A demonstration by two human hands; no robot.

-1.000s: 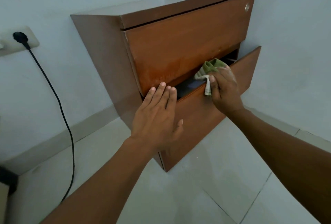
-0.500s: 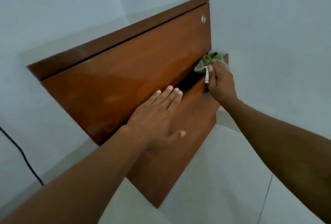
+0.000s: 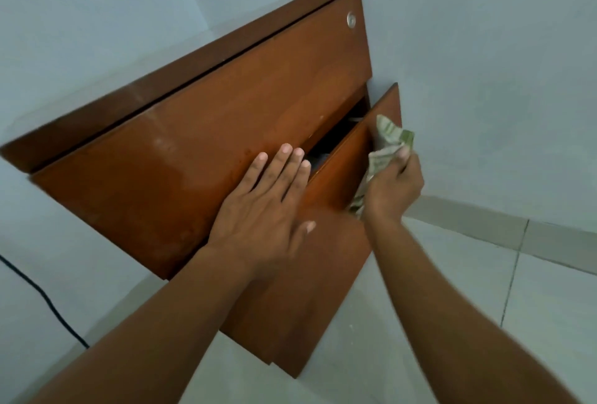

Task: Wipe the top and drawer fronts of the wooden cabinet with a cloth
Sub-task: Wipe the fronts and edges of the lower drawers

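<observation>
Two grips: left hand [image 3: 265,206] flat on upper drawer [image 3: 193,158]; right hand [image 3: 394,187] clamps cloth [image 3: 387,138], long axis vertical.

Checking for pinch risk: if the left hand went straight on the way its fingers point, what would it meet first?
Probably the upper drawer front: the left hand points up across it, fingertips by the gap over the open lower drawer. Depth is unclear.
</observation>
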